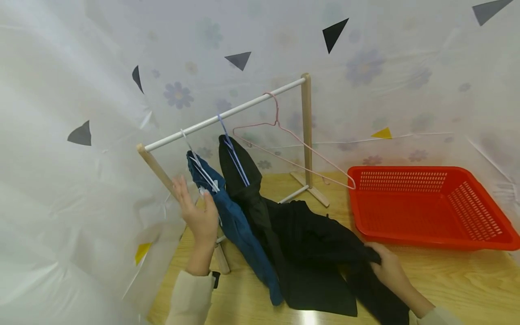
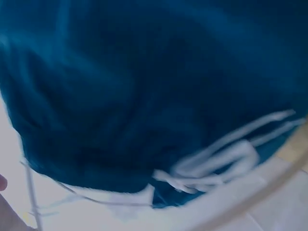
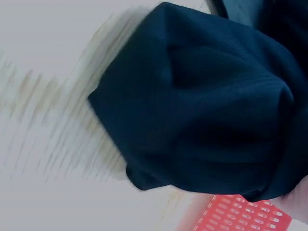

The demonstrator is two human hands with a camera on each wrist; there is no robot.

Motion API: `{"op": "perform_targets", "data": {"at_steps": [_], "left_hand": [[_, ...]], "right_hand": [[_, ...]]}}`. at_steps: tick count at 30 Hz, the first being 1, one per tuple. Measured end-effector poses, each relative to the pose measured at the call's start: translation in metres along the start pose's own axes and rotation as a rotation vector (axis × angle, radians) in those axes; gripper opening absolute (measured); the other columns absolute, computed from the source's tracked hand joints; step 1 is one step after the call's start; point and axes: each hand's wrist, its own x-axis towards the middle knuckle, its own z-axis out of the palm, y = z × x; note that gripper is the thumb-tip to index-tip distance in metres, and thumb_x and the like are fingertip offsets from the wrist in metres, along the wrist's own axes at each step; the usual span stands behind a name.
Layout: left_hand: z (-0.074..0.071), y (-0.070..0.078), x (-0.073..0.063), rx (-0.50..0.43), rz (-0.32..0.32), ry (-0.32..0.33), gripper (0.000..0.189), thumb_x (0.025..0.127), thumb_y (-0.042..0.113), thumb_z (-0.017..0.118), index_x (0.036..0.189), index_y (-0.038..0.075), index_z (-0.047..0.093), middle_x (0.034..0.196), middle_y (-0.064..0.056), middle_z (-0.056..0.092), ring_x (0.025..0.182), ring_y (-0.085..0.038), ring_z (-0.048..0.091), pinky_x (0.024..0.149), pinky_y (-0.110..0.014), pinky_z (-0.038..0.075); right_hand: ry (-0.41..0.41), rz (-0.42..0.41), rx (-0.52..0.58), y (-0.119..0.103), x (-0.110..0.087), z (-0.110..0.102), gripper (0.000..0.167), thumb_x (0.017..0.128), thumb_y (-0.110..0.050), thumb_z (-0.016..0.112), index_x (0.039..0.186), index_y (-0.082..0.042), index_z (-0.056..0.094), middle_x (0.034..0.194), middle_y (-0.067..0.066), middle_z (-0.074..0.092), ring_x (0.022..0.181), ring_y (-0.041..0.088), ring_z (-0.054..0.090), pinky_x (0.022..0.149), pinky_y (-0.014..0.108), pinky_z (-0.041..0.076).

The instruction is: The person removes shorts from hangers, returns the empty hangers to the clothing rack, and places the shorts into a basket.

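My left hand [image 1: 200,217] is raised beside the blue pants [image 1: 239,225], its fingers extended; whether they touch the cloth I cannot tell. These pants hang on a white hanger [image 1: 201,169], and their white drawstring [image 2: 216,166] shows blurred in the left wrist view. To their right, a dark olive garment [image 1: 243,167] hangs from a blue hanger [image 1: 232,151]. With my right hand [image 1: 387,267] I grip a black garment, probably pants [image 1: 317,234], over the table. It overlaps the olive one, and its bunched cloth [image 3: 192,110] fills much of the right wrist view.
A rack with a white rail [image 1: 243,106] and wooden posts [image 1: 306,135] stands on the wooden table [image 1: 459,280]. A bare pink hanger [image 1: 290,131] hangs toward its right end. At the right sits a red plastic basket [image 1: 406,239]. White patterned sheeting [image 1: 406,90] lines the back and left.
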Motion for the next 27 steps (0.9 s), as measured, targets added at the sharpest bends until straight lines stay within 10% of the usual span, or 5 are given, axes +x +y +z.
{"op": "perform_targets", "data": {"at_steps": [7, 13, 20, 27], "left_hand": [[0.017, 0.031, -0.028, -0.095, 0.156, -0.155, 0.054, 0.088, 0.001, 0.055, 0.139, -0.005, 0.036, 0.148, -0.019, 0.032, 0.137, -0.03, 0.032, 0.111, -0.044, 0.029], [0.039, 0.056, -0.063, -0.226, 0.189, -0.344, 0.054, 0.087, -0.002, 0.056, 0.138, -0.004, 0.037, 0.144, -0.022, 0.038, 0.133, -0.032, 0.038, 0.109, -0.028, 0.034], [0.069, 0.068, -0.107, -0.307, -0.026, -0.652, 0.053, 0.092, 0.008, 0.053, 0.141, 0.002, 0.035, 0.145, -0.019, 0.037, 0.133, -0.032, 0.038, 0.1, -0.048, 0.041], [0.102, 0.052, -0.147, -0.31, -0.271, -0.802, 0.048, 0.093, 0.013, 0.053, 0.137, -0.002, 0.04, 0.14, -0.022, 0.043, 0.126, -0.039, 0.044, 0.099, -0.05, 0.042]], "right_hand": [[0.069, 0.143, 0.107, -0.005, 0.004, -0.01, 0.039, 0.062, 0.017, 0.07, 0.095, -0.001, 0.062, 0.087, 0.014, 0.066, 0.083, -0.013, 0.048, 0.075, -0.003, 0.029], [0.05, 0.267, 0.134, -0.016, 0.009, -0.023, 0.031, 0.069, 0.009, 0.068, 0.097, -0.004, 0.062, 0.087, 0.012, 0.065, 0.079, -0.015, 0.044, 0.068, 0.001, 0.03], [0.131, 0.299, 0.267, -0.035, 0.013, -0.041, 0.029, 0.071, 0.013, 0.063, 0.098, 0.002, 0.061, 0.091, -0.037, 0.047, 0.081, -0.024, 0.041, 0.07, -0.001, 0.034], [0.168, 0.532, 0.329, -0.052, 0.026, -0.081, 0.028, 0.081, 0.005, 0.058, 0.106, -0.006, 0.061, 0.087, -0.039, 0.048, 0.079, -0.018, 0.047, 0.068, 0.002, 0.037]]}}
